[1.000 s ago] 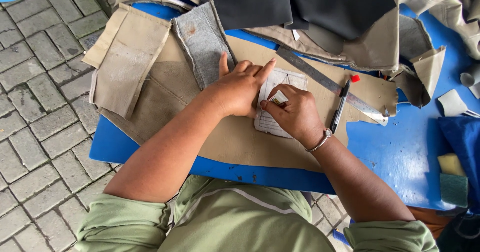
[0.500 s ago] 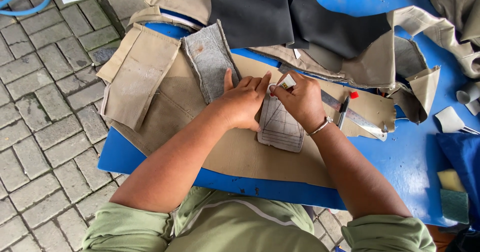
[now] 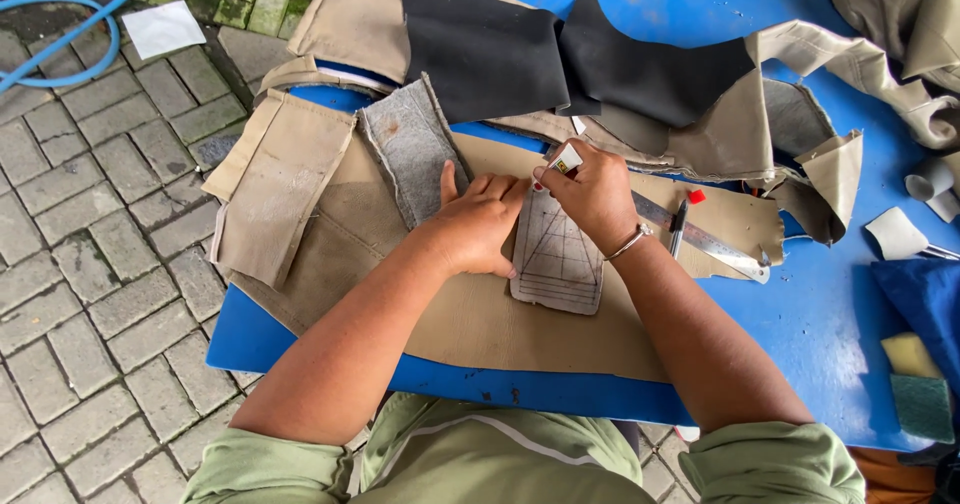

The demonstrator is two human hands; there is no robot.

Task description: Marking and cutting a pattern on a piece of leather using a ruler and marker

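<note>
Two hands at frame centre, both on a grey template piece [image 3: 557,262] w/ ruled lines, lying flat on a tan material sheet [image 3: 480,319] spread over the blue table [image 3: 820,294]. Left hand [image 3: 478,226] pressed flat on template's left edge, fingers together and extended, thumb raised apart, holding nothing, just pinning. Right hand [image 3: 592,192] at template's top edge, fingers curled tight around a small white marker-like tool [image 3: 563,159], tip against the upper-left corner of template; cannot tell exact tool type. Metal ruler [image 3: 700,239] just right of right wrist, running diagonally toward centre right, w/ a pen w/ red cap [image 3: 682,222] lying across it. Grey felt-backed flap [image 3: 410,149] just above left hand. Black material pieces [image 3: 560,59] at top centre, overlapping tan strips. Folded tan piece [image 3: 275,189] centre left, overhanging table edge above paved floor [image 3: 80,264]. Yellow and green sponges [image 3: 918,379] lower right. Blue hose [image 3: 70,49] upper left on pavers.
</note>
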